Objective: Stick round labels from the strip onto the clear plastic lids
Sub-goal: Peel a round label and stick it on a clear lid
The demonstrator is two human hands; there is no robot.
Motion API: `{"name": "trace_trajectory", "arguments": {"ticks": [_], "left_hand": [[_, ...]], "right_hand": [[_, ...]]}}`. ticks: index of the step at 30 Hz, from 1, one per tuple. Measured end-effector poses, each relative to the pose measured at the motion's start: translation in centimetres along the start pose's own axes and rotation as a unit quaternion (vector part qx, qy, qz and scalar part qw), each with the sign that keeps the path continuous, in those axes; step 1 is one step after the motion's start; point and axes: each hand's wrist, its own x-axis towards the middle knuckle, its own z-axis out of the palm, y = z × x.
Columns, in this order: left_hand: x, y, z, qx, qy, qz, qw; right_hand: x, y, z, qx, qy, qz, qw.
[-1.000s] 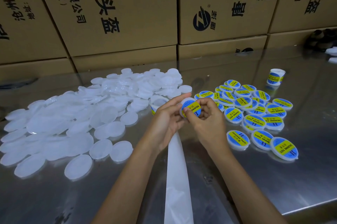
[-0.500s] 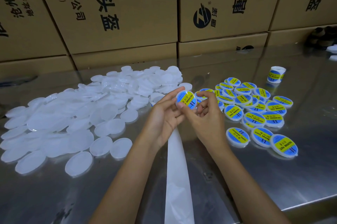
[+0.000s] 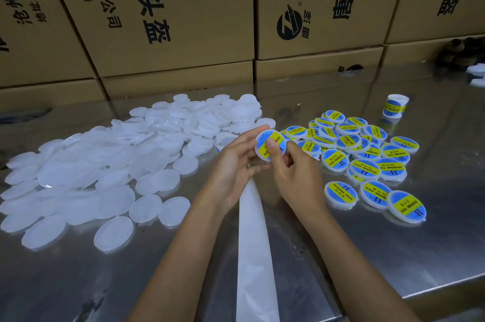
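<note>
steel table (image 3: 393, 256), both hands (image 3: 236, 164) gripping lid (image 3: 270, 144)

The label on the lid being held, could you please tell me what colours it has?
Blue with a yellow band across it bearing dark print, on the lid held in both hands; seen in the head view.

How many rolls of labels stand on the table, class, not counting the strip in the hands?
1. The label roll stands at the far right of the metal table, behind the pile of labelled lids. Others could be hidden out of view.
</note>
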Motion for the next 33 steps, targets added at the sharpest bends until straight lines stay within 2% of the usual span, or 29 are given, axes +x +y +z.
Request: {"name": "trace_trajectory", "arguments": {"ticks": [3, 8, 14, 17, 24, 27, 31, 33], "left_hand": [[-0.1, -0.1, 0.3, 0.062, 0.015, 0.006, 0.998], [-0.4, -0.5, 0.0, 0.170, 0.019, 0.075, 0.982], [-0.4, -0.2, -0.5, 0.134, 0.082, 0.097, 0.983], [-0.2, -0.3, -0.6, 0.127, 0.111, 0.102, 0.980], [-0.2, -0.6, -0.3, 0.106, 0.142, 0.102, 0.979], [-0.2, -0.3, -0.5, 0.129, 0.129, 0.090, 0.979], [-0.5, 0.1, -1.1, 0.162, 0.021, 0.043, 0.986], [-0.5, -0.1, -1.1, 0.187, 0.002, 0.048, 0.981]], "right_hand": [[0.0, 0.0, 0.0, -0.006, -0.004, 0.004, 1.000], [0.1, 0.0, 0.1, 0.006, -0.001, 0.018, 1.000], [-0.1, -0.3, 0.0, 0.077, -0.030, 0.023, 0.996], [-0.3, -0.4, 0.1, 0.031, -0.064, 0.014, 0.997], [-0.4, -0.6, 0.2, 0.008, -0.050, -0.036, 0.998], [-0.5, -0.5, 0.2, 0.000, -0.047, -0.031, 0.998], [-0.4, -0.2, 0.1, -0.030, -0.029, -0.021, 0.999], [-0.4, -0.2, 0.1, -0.029, -0.034, -0.017, 0.999]]}}
